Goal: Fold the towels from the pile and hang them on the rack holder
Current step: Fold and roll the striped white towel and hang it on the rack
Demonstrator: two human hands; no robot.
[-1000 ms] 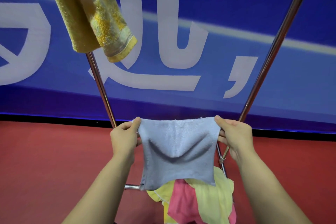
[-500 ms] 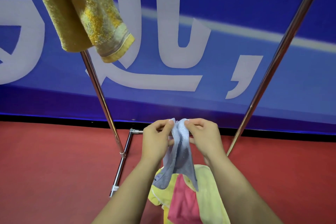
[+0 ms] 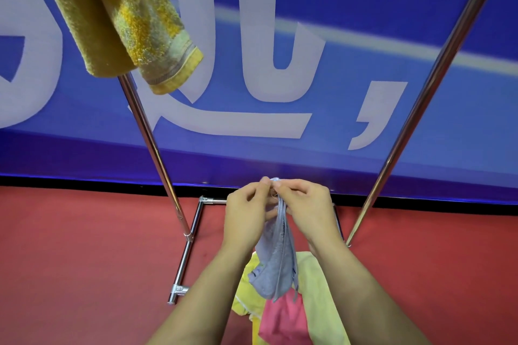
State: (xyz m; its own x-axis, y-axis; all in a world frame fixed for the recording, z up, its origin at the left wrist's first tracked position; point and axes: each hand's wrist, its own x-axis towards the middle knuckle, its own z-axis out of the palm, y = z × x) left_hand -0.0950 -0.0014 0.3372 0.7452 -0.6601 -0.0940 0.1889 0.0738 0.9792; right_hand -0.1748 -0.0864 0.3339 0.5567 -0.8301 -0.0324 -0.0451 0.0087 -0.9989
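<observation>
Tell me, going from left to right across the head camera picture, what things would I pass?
Yellow towel hanging from the rack top → left rack pole → left hand → grey towel pinched between both hands → right hand → right rack pole.

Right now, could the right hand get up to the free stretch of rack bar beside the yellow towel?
Probably yes. Nothing stands between the right hand and the top; the yellow towel hangs off to the left. But both hands pinch the grey towel, and the bar sits at the frame's edge.
</observation>
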